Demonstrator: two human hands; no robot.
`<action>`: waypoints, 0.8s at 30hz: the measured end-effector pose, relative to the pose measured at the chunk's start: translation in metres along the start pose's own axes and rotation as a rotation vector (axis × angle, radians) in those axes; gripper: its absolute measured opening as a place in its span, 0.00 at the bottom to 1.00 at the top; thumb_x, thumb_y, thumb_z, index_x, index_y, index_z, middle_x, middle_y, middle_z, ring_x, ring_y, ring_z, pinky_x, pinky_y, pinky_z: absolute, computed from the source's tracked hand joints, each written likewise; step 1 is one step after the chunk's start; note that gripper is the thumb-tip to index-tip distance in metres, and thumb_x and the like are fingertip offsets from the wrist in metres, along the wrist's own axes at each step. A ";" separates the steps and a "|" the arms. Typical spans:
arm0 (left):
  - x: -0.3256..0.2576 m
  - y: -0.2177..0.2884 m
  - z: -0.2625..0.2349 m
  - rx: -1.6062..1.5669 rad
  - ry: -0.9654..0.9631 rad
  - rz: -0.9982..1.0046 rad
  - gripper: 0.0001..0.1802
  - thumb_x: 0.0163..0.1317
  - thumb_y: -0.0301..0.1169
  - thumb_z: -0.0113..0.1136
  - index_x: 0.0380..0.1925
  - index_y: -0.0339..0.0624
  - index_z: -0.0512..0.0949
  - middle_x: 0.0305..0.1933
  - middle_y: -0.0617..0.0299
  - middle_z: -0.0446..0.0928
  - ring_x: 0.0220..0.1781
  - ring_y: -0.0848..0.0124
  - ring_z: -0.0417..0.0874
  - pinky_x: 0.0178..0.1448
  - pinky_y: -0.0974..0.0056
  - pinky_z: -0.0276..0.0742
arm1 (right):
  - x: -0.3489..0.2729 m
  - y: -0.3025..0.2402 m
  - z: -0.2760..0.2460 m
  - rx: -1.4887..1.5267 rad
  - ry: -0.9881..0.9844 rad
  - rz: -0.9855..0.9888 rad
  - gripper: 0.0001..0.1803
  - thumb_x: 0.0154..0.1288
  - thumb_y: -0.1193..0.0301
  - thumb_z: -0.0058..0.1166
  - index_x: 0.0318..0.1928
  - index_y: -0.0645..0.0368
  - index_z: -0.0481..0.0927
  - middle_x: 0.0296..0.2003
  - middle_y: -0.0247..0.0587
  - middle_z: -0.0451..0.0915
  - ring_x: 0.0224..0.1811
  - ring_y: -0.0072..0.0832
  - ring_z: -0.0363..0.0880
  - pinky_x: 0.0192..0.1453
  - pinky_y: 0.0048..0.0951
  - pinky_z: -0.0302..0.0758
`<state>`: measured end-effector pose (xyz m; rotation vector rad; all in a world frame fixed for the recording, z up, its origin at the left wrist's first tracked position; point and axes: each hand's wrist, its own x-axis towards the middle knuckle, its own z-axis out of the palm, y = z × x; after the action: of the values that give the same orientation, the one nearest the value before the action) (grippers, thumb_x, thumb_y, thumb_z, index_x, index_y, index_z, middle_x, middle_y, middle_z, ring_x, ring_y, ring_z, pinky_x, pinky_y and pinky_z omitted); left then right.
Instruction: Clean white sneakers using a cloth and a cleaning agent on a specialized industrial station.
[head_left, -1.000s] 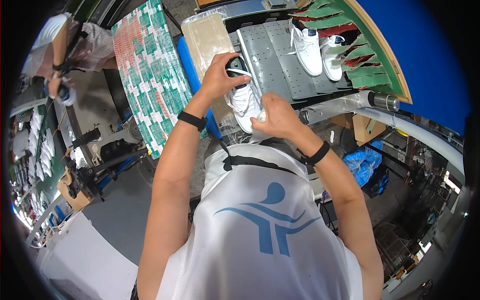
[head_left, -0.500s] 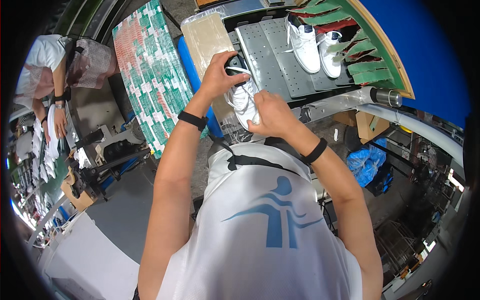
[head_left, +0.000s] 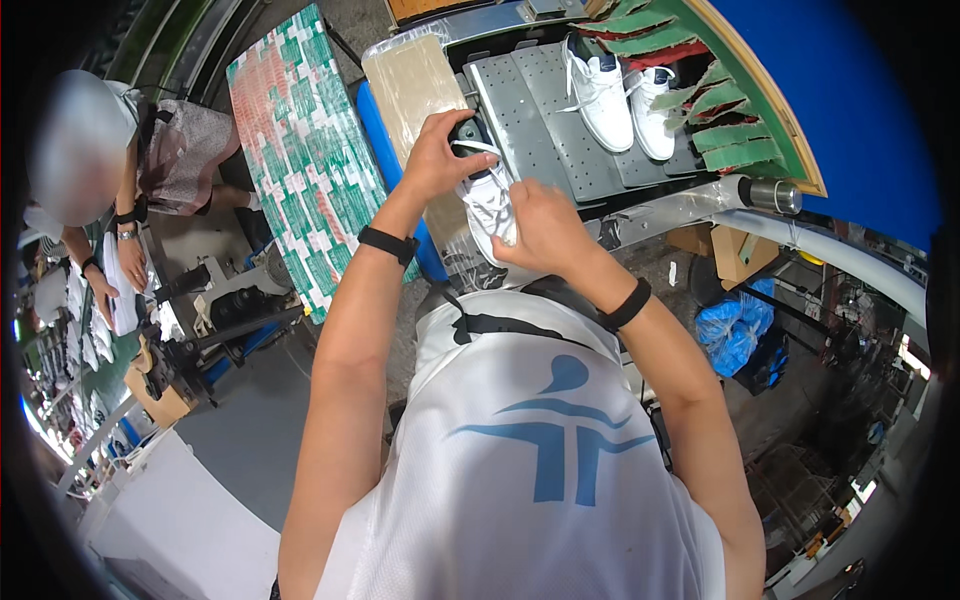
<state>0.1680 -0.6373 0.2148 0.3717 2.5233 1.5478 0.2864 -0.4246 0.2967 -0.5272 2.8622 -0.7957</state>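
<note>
A tabletop (head_left: pixel 300 150) patterned green, white and red stands left of the perforated grey conveyor (head_left: pixel 535 110). Right of the conveyor are a blue panel (head_left: pixel 850 100) and, farther out, bright light (head_left: pixel 914 360); speckled grey floor (head_left: pixel 650 268) shows below the conveyor.

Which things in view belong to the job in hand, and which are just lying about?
In hand:
- Held white shoe
- Left hand, gripping around its opening
- Right hand, at its side near the toe; anything inside the fingers is hidden

Around, touched by neither hand:
- Two other white shoes on grey perforated plates
- Patterned board
- Blue plastic bag
</note>
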 end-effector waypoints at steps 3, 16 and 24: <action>-0.003 -0.003 -0.004 0.003 -0.016 -0.005 0.47 0.48 0.43 0.92 0.69 0.43 0.81 0.68 0.47 0.77 0.73 0.51 0.79 0.78 0.54 0.76 | -0.021 0.005 -0.006 -0.029 -0.109 0.015 0.30 0.54 0.56 0.75 0.44 0.70 0.79 0.40 0.62 0.81 0.44 0.60 0.83 0.53 0.54 0.80; -0.081 -0.037 -0.002 -0.834 0.203 -0.510 0.64 0.64 0.23 0.80 0.89 0.41 0.42 0.79 0.41 0.70 0.76 0.59 0.77 0.71 0.55 0.84 | 0.008 0.019 0.057 0.651 -0.147 0.466 0.27 0.75 0.49 0.61 0.54 0.63 0.85 0.44 0.53 0.90 0.47 0.47 0.90 0.54 0.44 0.81; -0.093 -0.035 -0.040 -0.715 0.276 -0.586 0.30 0.56 0.26 0.85 0.57 0.34 0.82 0.51 0.58 0.90 0.46 0.70 0.90 0.53 0.61 0.87 | -0.001 0.004 0.051 1.194 -0.271 0.515 0.30 0.81 0.45 0.55 0.45 0.65 0.82 0.37 0.38 0.82 0.38 0.29 0.81 0.47 0.31 0.76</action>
<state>0.2419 -0.7138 0.2027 -0.6424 1.7687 2.1370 0.2969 -0.4454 0.2511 0.2362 1.6590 -1.8198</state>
